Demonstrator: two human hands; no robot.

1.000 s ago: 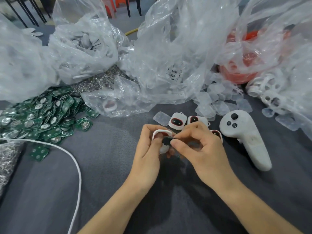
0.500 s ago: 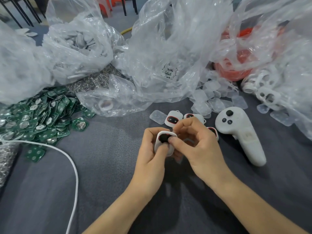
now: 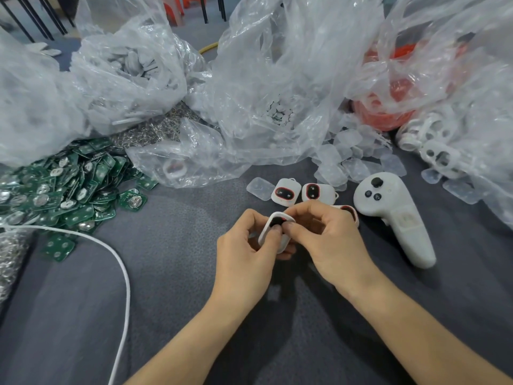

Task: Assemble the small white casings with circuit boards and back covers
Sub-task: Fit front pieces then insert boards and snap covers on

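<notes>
My left hand [image 3: 244, 251] grips a small white casing [image 3: 268, 229] tilted upright over the grey cloth. My right hand [image 3: 327, 240] pinches a small black piece [image 3: 276, 222] at the casing's red-rimmed opening. Two white casings with black buttons, one [image 3: 286, 192] beside the other [image 3: 319, 192], lie just beyond my hands. A third casing [image 3: 350, 212] shows partly behind my right hand. A heap of green circuit boards [image 3: 72, 184] covers the left. Clear back covers [image 3: 344, 162] are scattered at the right, with one clear cover [image 3: 260, 188] lying apart.
A white controller [image 3: 394, 215] lies right of my hands. A white cable [image 3: 122, 273] curves across the left front. Crumpled clear plastic bags [image 3: 263, 79] of parts fill the back. Small metal rings [image 3: 155, 132] are piled behind the boards. A red tub [image 3: 388, 115] sits under plastic.
My thumbs have pressed the black piece further into the casing's opening. The casing has tipped a little more upright in my left hand.
</notes>
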